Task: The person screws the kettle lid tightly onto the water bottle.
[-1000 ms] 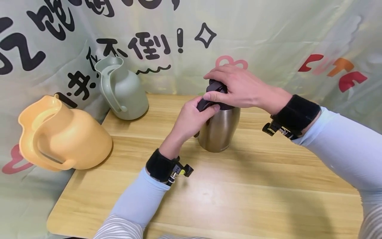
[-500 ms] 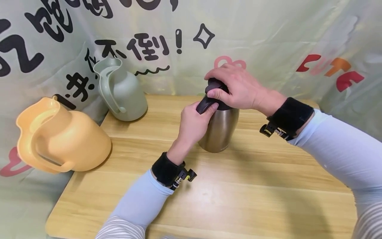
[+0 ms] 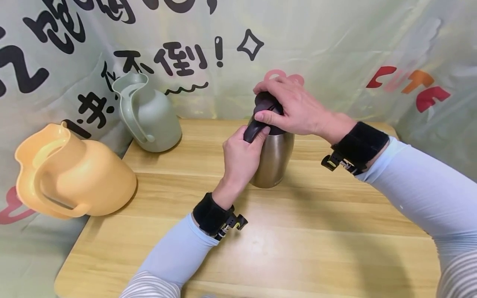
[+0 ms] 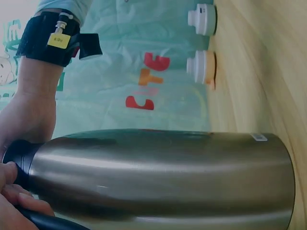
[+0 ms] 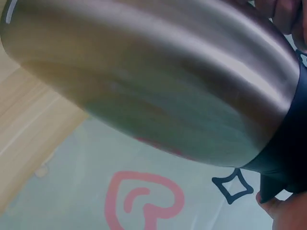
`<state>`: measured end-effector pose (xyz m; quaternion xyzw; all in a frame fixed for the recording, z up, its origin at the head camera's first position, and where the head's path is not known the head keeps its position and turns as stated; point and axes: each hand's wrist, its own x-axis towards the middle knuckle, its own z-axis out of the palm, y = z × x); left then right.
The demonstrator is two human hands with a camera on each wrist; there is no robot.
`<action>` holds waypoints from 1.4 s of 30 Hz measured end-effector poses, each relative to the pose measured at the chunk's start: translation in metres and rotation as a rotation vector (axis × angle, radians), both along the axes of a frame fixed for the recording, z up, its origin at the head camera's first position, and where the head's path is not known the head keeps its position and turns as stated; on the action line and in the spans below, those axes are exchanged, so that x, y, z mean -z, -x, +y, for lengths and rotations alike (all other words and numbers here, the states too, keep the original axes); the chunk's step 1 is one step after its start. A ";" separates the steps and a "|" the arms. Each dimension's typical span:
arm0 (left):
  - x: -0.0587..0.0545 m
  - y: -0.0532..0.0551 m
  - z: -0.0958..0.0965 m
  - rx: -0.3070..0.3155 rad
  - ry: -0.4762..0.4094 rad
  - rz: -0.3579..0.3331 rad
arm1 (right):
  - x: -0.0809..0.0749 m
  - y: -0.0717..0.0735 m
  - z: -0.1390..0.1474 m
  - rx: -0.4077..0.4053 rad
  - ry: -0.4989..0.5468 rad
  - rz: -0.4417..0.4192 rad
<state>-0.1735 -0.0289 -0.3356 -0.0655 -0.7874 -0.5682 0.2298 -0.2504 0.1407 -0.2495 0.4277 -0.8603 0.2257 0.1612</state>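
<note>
A brushed-steel vacuum jug [image 3: 273, 161] stands at the back middle of the table, its dark lid [image 3: 265, 100] on top. My left hand [image 3: 240, 159] grips the upper part of its black handle [image 3: 253, 130], thumb along the side facing the jug. From the right, my right hand [image 3: 299, 108] holds the lid, with the thumb across the front and the fingers over the far side. In the left wrist view the steel body [image 4: 163, 172] fills the lower half. The right wrist view shows the body [image 5: 158, 81] and the black collar [image 5: 288, 134]; most of the lid is hidden there.
A yellow-orange jug [image 3: 93, 178] and a grey-green jug [image 3: 156, 118] stand uncovered on the left side. Two small stepped white stoppers, one plain [image 4: 205, 19] and one with an orange base [image 4: 201, 67], stand on the table in the left wrist view. A printed cloth [image 3: 328, 49] hangs behind.
My left hand has swung its wrist slightly right and settled closer around the handle. The right hand stays on the lid, moving only slightly. The head view has shifted a little.
</note>
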 end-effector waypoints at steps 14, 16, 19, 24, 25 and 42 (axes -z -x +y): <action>0.009 -0.009 0.005 0.271 -0.172 -0.051 | 0.005 0.000 0.000 -0.042 0.024 0.208; 0.012 -0.012 0.006 0.364 -0.218 -0.035 | 0.006 0.002 0.006 -0.056 0.036 0.240; 0.019 -0.015 0.005 0.505 -0.270 -0.021 | 0.005 0.002 0.017 -0.068 0.054 0.277; 0.030 -0.018 -0.005 0.568 -0.124 0.003 | 0.010 -0.006 0.032 -0.019 0.125 0.321; 0.032 -0.018 -0.007 0.570 -0.072 0.017 | 0.013 -0.009 0.034 0.003 0.148 0.324; 0.036 -0.021 -0.003 0.459 0.165 0.092 | 0.071 -0.100 0.012 0.518 0.431 -0.152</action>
